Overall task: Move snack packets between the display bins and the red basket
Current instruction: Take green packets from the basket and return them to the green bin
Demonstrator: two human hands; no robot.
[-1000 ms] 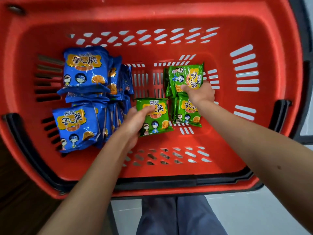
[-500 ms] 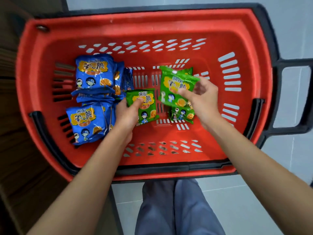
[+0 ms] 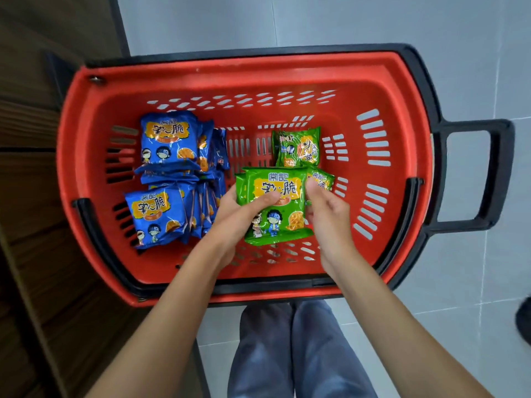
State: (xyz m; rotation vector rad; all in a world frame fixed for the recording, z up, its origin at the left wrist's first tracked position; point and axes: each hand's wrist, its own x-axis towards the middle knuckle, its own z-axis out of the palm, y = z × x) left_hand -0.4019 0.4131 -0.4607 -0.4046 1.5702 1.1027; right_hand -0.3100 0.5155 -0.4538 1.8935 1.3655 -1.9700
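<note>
a shop floor, seen from above: a red slotted plastic shopping basket (image 3: pixel 230 70) with a black rim and a black loop handle (image 3: pixel 502 173) stands over pale grey floor tiles (image 3: pixel 474 282), beside a dark brown wood-grain fixture (image 3: pixel 43 268). inside lies retail stock in multiples: a stack of identical blue foil snack packets (image 3: pixel 169 139) on the left and matching green foil snack packets (image 3: pixel 298 147) on the right, all bearing the same yellow brand panel and cartoon figures. the sealed, same-brand packs and the carry basket point to a grocery or convenience store.
</note>
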